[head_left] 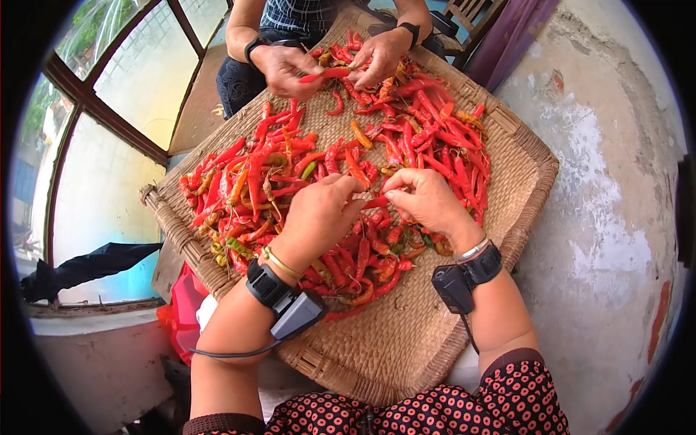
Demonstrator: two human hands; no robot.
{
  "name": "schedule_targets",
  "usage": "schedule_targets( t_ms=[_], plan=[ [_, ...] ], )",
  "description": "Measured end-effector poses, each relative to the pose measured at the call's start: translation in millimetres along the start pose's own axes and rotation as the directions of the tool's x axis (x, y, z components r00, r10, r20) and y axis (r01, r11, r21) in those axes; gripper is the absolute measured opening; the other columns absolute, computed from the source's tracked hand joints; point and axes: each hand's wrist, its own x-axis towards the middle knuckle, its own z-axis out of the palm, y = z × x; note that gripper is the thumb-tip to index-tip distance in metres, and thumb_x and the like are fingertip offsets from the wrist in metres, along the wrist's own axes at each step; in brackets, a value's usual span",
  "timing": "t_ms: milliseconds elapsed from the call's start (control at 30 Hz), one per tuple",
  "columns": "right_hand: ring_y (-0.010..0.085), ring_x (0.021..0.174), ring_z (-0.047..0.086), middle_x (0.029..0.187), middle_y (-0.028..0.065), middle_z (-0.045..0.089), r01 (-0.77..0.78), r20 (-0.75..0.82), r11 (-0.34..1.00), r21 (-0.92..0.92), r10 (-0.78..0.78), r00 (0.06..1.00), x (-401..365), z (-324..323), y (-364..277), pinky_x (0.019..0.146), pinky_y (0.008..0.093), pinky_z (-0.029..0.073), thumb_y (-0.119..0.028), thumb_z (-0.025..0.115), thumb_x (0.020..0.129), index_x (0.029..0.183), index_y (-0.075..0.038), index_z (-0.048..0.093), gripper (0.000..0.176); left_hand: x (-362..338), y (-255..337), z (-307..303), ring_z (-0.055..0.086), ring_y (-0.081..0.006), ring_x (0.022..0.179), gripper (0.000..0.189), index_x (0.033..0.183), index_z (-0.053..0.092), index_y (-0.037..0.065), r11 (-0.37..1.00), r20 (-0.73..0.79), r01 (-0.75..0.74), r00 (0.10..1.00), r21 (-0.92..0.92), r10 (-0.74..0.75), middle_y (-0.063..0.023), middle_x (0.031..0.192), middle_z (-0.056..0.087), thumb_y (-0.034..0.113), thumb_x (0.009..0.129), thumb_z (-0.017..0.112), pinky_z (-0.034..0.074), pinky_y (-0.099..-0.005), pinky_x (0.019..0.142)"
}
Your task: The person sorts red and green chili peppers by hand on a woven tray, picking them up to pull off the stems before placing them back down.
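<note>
Red chili peppers lie in heaps on a woven tray, with a few green and orange ones mixed in. Over the middle of the tray, my left hand and my right hand are close together. A single red chili spans the gap between them, its left end at my left fingers and its other end pinched by my right thumb and fingertips. Peppers surround both hands on the tray below.
Across the tray a co-worker's hands hold another red chili. Windows and a black umbrella are at the left. A rough wall stands at the right. A red plastic item is beside the tray.
</note>
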Motion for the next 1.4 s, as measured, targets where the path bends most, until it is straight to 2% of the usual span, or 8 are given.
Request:
schedule_targets(
  t_ms=[133,267,400,467,900,1000,1167,1400],
  plan=[
    [0.0065,0.063,0.057,0.077,0.0005,0.06,-0.012,0.006,0.999,0.048,0.011,1.0,3,-15,-2,0.055,0.0204,0.046,-0.011,0.059,0.086,0.111,0.0,0.055,0.028,-11,3,-17,0.061,-0.0298,0.072,0.016,0.086,0.061,0.005,0.979,0.088,0.04,0.994,0.198,-0.058,-0.0123,0.078,0.059,0.016,0.076,0.066,0.048,-0.0392,0.062],
    [0.0071,0.073,0.059,0.086,0.004,0.061,0.285,-0.351,0.808,0.515,-0.104,0.931,-1,-12,-13,0.063,0.0205,0.046,-0.009,0.058,0.085,0.134,0.003,0.036,0.054,-28,9,-22,0.061,-0.0298,0.074,0.023,0.086,0.062,0.006,0.921,0.365,-0.003,0.919,0.388,-0.151,-0.0106,0.082,0.059,0.025,0.075,0.066,0.049,-0.0403,0.062],
    [0.0152,0.08,0.06,0.088,0.0053,0.061,0.101,-0.055,0.986,-0.133,-0.109,0.993,5,0,2,0.073,0.0283,0.049,-0.013,0.061,0.083,0.117,-0.002,0.055,0.037,-35,16,-32,0.061,-0.029,0.074,0.028,0.088,0.063,0.005,0.92,0.5,-0.127,0.862,0.37,-0.081,-0.0095,0.082,0.058,0.028,0.072,0.067,0.05,-0.0399,0.063],
    [0.025,0.091,0.056,0.1,0.0115,0.059,0.462,0.153,0.721,-0.517,-0.453,0.878,8,14,20,0.084,0.0353,0.046,-0.015,0.064,0.079,0.117,-0.003,0.055,0.041,-36,17,-35,0.061,-0.029,0.074,0.027,0.087,0.064,0.006,0.915,0.53,-0.132,0.842,0.382,-0.1,-0.0092,0.082,0.058,0.027,0.071,0.068,0.05,-0.0394,0.064],
    [0.0319,0.1,0.047,0.107,0.014,0.05,0.373,0.161,0.599,-0.709,-0.378,0.912,3,33,34,0.091,0.0407,0.039,-0.014,0.062,0.078,0.106,0.001,0.055,0.032,-32,7,-24,0.06,-0.0275,0.073,0.011,0.079,0.061,0.009,0.879,0.505,-0.181,0.86,0.441,-0.076,-0.0081,0.075,0.057,0.019,0.076,0.062,0.049,-0.0382,0.062],
    [0.0304,0.1,0.05,0.105,0.0135,0.053,0.342,0.153,0.668,-0.661,-0.326,0.933,4,26,20,0.089,0.0375,0.041,-0.011,0.061,0.079,0.105,0.002,0.056,0.029,-31,5,-24,0.06,-0.0272,0.073,0.012,0.085,0.064,0.01,0.899,0.47,-0.175,0.882,0.401,-0.038,-0.0073,0.075,0.058,0.019,0.078,0.06,0.049,-0.038,0.062],
    [0.0195,0.098,0.056,0.103,0.0091,0.057,0.369,0.165,0.929,0.028,-0.368,0.915,-14,-8,-24,0.087,0.0297,0.044,-0.002,0.055,0.082,0.102,0.006,0.062,0.022,-30,2,-22,0.061,-0.0288,0.076,0.018,0.094,0.065,0.009,0.968,0.526,-0.135,0.851,0.212,0.003,-0.0104,0.08,0.062,0.017,0.08,0.058,0.049,-0.0389,0.067],
    [0.0171,0.109,0.052,0.117,0.0093,0.054,0.325,-0.021,0.753,0.572,-0.382,0.924,-10,-21,-18,0.095,0.0289,0.041,0.0,0.057,0.083,0.112,0.003,0.059,0.029,-25,5,-27,0.062,-0.0298,0.073,0.018,0.097,0.065,0.005,0.996,0.48,-0.091,0.873,-0.024,0.091,-0.0126,0.082,0.063,0.011,0.082,0.057,0.05,-0.0358,0.069]
  ],
)
